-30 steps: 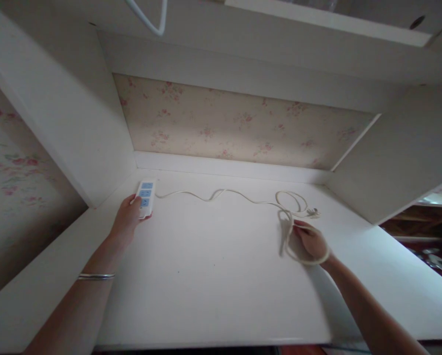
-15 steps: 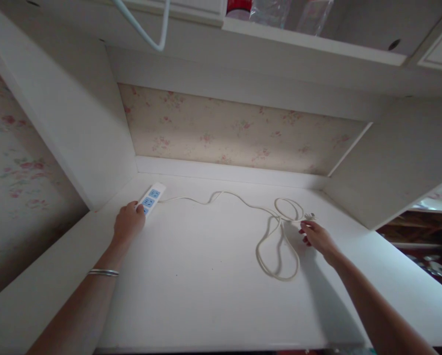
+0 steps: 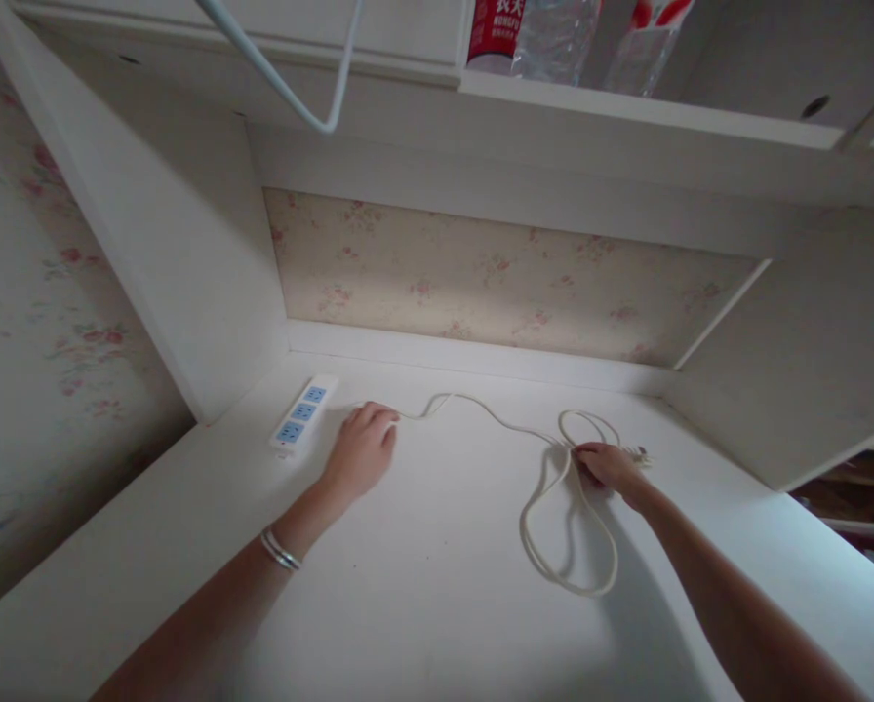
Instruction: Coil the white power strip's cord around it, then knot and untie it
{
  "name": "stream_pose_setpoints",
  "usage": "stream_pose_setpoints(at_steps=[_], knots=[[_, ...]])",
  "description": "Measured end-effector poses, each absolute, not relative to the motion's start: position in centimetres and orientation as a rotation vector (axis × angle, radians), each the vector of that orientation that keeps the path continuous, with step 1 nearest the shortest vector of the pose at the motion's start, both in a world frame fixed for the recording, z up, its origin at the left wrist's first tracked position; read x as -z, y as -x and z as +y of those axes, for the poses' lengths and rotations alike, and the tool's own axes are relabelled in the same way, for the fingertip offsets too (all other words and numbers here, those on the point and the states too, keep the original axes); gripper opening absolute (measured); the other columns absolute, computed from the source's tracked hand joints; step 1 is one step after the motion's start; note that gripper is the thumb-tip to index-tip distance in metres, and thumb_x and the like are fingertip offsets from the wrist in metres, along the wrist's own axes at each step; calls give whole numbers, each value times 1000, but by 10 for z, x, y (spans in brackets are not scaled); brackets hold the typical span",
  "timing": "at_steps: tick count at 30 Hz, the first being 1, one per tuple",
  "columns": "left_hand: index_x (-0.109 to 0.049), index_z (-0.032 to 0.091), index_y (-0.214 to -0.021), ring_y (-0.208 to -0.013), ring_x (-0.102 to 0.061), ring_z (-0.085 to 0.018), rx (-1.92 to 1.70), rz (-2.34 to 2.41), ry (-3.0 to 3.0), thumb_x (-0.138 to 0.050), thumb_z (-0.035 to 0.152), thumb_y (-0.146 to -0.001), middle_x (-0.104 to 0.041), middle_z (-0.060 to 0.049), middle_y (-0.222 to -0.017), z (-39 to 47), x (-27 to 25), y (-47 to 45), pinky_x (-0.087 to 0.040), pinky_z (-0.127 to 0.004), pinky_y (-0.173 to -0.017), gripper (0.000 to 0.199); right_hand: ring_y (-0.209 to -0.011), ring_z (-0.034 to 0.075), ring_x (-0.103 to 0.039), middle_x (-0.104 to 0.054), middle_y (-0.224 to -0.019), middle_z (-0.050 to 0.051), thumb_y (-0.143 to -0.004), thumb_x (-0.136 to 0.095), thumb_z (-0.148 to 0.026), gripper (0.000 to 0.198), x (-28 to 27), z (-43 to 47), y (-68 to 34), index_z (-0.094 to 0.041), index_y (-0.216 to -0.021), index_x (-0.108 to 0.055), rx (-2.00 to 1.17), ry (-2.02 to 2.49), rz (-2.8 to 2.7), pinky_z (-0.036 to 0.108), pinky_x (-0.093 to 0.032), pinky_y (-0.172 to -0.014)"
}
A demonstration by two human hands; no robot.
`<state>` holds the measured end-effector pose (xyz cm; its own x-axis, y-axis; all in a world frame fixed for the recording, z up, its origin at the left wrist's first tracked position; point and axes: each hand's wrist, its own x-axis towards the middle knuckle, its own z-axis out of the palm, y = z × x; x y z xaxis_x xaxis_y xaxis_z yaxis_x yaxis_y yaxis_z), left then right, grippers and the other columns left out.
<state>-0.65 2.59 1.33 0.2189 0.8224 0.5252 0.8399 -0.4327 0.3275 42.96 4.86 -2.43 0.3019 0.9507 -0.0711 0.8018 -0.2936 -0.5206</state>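
Note:
A white power strip (image 3: 303, 414) with blue socket panels lies at the back left of the white desktop. Its thin off-white cord (image 3: 481, 406) runs right into loose loops. My left hand (image 3: 362, 447) is over the cord just right of the strip, thumb a little apart from the bent fingers; the fingertips are partly hidden. At the crossing of the loops, my right hand (image 3: 604, 466) pinches the cord. The plug (image 3: 640, 455) lies just beyond that hand, its prongs up.
White side panels (image 3: 166, 244) and a low back ledge (image 3: 481, 361) bound the desktop (image 3: 437, 604). Overhead, an open shelf (image 3: 649, 109) holds a red-labelled bottle (image 3: 496, 34) and clear plastic items. A pale bent rod (image 3: 283, 83) hangs down at the upper left.
My left hand has let go of the power strip and moved right onto the cord. My right hand has shifted left from near the plug to the crossing of the loops. The view has tilted slightly.

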Motion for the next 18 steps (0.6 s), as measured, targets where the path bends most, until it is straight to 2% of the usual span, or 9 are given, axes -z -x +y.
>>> stream_pose_setpoints(at_steps=[4, 7, 10, 12, 15, 18], knots=[[-63, 19, -97, -97, -53, -17, 1035, -1305, 2907, -42, 25, -90, -59, -5, -98, 13, -19, -80, -39, -30, -93, 23, -58, 14, -60, -65, -66, 4, -76, -47, -28, 29, 22, 37, -410, -16, -96, -64, -688, 2052, -1551, 23, -43, -53], [-61, 18, -105, -101, -53, -20, 1017, -1228, 3106, -45, 38, -88, -60, -8, -105, -2, -17, -129, -40, -32, -93, 31, -73, 16, -62, -67, -88, 7, -78, -48, -31, 37, 18, 23, -397, -17, -111, -57, -816, 1762, -1499, 26, -48, -61], [-59, 17, -105, -93, -58, -23, 975, -1316, 3285, -49, 55, -81, -62, -10, -101, -15, -11, -160, -45, -33, -81, 47, -88, 18, -60, -61, -113, 9, -77, -51, -31, 46, 9, 8, -383, -21, -122, -50, -877, 1514, -1524, 31, -50, -70], [-60, 17, -95, -79, -61, -22, 996, -1438, 3371, -46, 56, -81, -64, -8, -87, -20, -5, -173, -47, -32, -71, 44, -93, 19, -58, -56, -121, 9, -80, -50, -32, 45, 2, 0, -370, -23, -124, -49, -905, 1383, -1602, 33, -50, -74], [-55, 18, -87, -52, -57, -15, 1228, -1795, 3481, -30, 50, -89, -59, -3, -68, -20, 4, -179, -44, -27, -51, 40, -88, 16, -59, -58, -116, 9, -85, -46, -35, 37, -4, -5, -355, -24, -120, -49, -848, 1245, -1671, 32, -49, -74], [-46, 20, -92, -36, -47, -9, 1825, -2275, 3263, -27, 48, -90, -51, 2, -68, -13, 7, -169, -36, -21, -35, 34, -67, 14, -59, -63, -98, 6, -86, -44, -40, 32, -3, -1, -354, -22, -112, -48, -659, 1409, -1576, 29, -47, -63]])
